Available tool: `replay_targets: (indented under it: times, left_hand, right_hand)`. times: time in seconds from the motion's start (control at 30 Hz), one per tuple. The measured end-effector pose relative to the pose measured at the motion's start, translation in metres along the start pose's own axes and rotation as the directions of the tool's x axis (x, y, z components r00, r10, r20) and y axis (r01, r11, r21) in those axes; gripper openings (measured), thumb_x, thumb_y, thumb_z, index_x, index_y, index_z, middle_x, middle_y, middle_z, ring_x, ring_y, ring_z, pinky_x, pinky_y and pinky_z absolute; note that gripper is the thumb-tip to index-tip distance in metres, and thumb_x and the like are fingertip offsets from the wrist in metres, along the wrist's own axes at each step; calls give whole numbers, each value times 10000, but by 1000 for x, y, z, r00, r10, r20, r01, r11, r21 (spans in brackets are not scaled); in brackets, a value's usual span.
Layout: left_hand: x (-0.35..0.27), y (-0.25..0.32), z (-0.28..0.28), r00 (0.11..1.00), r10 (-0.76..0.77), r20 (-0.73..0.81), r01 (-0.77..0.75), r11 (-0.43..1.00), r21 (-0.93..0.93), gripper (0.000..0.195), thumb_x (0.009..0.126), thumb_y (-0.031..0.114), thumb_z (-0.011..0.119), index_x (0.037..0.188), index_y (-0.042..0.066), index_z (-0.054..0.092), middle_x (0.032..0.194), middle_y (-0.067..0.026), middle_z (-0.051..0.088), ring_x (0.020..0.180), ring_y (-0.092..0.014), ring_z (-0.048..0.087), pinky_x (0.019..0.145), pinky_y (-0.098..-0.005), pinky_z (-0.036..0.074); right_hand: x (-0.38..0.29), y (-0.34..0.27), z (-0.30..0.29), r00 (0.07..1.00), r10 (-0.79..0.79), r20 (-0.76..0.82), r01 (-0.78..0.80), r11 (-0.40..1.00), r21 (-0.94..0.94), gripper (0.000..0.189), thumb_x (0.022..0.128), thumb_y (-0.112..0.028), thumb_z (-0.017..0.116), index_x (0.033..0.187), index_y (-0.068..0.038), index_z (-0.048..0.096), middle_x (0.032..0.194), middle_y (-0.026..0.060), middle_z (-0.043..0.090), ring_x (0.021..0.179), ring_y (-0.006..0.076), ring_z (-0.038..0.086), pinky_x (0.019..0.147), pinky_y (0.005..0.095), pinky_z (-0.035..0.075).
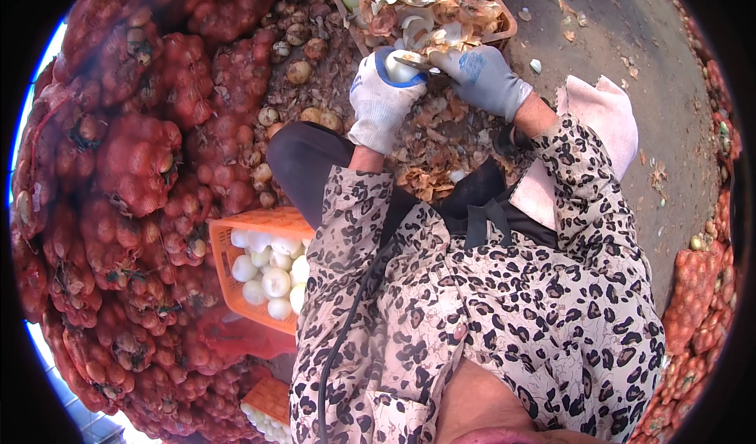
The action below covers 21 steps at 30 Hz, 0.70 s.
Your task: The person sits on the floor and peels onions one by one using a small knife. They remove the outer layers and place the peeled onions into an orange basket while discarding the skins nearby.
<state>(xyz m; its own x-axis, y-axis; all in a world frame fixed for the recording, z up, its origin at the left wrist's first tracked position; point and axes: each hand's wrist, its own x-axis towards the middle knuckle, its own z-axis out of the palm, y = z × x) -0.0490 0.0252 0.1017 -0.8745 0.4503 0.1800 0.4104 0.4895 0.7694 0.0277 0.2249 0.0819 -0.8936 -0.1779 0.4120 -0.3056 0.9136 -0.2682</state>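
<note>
My left hand (385, 92), in a white glove with a blue coated palm, holds a peeled white onion (400, 66). In my right hand (485, 81), which wears a grey glove with a blue print, is a small knife (418, 64). Its blade lies against the top of the onion. Just beyond both hands stands an orange plastic crate (507, 23) heaped with onion skins (393, 10) and pale peel pieces. Loose dry skins (428, 175) cover the ground below my hands, between my legs.
Left of me an orange crate (260, 216) holds peeled onions (276, 281); another crate (269, 398) with peeled onions is behind it. Red mesh sacks of onions (139, 160) are piled along the left. Unpeeled onions (299, 72) lie loose on the ground. More sacks (691, 296) line the right.
</note>
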Motion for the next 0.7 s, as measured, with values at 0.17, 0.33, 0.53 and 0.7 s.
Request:
replay_targets:
  times: [0.17,0.33,0.53,0.7]
  left_hand:
    - [-5,-13,5,995,-55,88,78,951,-298,548,658,274,911,1110,61,686,1007,-115,722,930,-237,712,828,-356,572]
    - [-11,0,-16,990,39,136,31,876,-481,638,743,9,834,1333,15,593,1144,-68,664,985,-143,654,831,-280,581]
    - [-16,-12,-19,989,23,145,70,796,-601,695,756,-59,777,1401,-7,525,1164,-67,664,999,-160,656,843,-276,576]
    - [-19,-7,-9,983,-35,179,140,776,-615,651,757,-57,759,1371,11,554,1147,-66,667,1007,-147,655,852,-272,571]
  right_hand:
    - [-13,47,25,919,351,177,-330,934,-137,245,913,-227,598,1125,-124,667,865,149,705,848,353,694,725,463,541]
    - [-13,33,23,912,409,31,-408,899,157,302,948,-330,616,1157,-122,681,917,175,714,883,387,680,765,484,533]
    - [-3,-22,-9,991,103,-82,-85,976,203,271,901,-234,690,1156,-143,669,847,96,705,763,307,695,657,396,548]
    - [1,-32,-13,1000,-19,-7,19,997,76,320,860,-208,695,1174,-171,644,806,53,679,710,264,692,617,375,540]
